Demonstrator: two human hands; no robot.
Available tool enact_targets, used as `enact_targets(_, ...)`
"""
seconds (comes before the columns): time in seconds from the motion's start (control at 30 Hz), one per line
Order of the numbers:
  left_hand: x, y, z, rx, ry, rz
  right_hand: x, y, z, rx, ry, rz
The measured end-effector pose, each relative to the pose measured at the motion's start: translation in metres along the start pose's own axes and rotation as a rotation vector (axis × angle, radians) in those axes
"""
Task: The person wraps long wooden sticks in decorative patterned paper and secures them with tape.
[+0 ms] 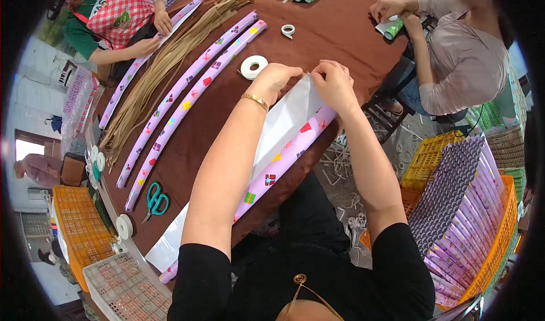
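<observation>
A partly unrolled sheet of purple patterned paper [289, 150], white on its back, lies diagonally across the table's front edge. At its far end my left hand [276, 81] is closed, the fingertips at the paper's corner. Beside it my right hand [334, 85] pinches the same end of the paper. A roll of white tape [254, 67] lies just left of my left hand, with a smaller tape roll [288, 31] farther back. Two finished-looking purple rolls [190, 85] lie side by side to the left. Teal-handled scissors [155, 201] rest near the left edge.
Brown strips [164, 65] lie beyond the rolls. A co-worker in a checked apron [122, 17] handles a purple roll at back left; another co-worker [462, 59] holds green paper at right. An orange crate [493, 258] of purple rolls stands at lower right, a pale crate [128, 284] at lower left.
</observation>
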State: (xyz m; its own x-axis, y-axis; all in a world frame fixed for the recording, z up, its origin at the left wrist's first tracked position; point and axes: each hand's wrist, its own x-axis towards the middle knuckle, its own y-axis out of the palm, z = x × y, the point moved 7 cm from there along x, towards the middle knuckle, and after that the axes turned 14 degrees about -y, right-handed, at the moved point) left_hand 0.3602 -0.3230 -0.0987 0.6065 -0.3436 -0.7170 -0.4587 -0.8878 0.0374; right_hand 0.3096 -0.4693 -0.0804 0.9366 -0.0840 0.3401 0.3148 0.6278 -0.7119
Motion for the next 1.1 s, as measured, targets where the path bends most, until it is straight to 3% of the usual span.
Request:
enact_targets(0.37, 0.004, 0.004, 0.0, 0.069, 0.067, 0.031, -0.002, 0.001, -0.003, -0.031, -0.048, -0.097)
enact_targets(0.57, 0.002, 0.008, -0.009, 0.286, 0.352, -0.165, 0.001, -0.001, -0.001, 0.002, -0.037, -0.105)
enact_targets(0.63, -0.002, 0.008, -0.012, 0.389, 0.436, -0.294, 0.0, -0.004, 0.0, 0.001, -0.054, -0.199)
enact_targets(0.97, 0.0, 0.002, -0.004, 0.373, 0.315, -0.125, 0.0, -0.002, 0.0, -0.039, -0.088, -0.157)
enact_targets(1.1, -0.009, 0.0, 0.0, 0.163, 0.263, -0.021, 0.001, -0.001, -0.002, -0.031, -0.084, -0.141)
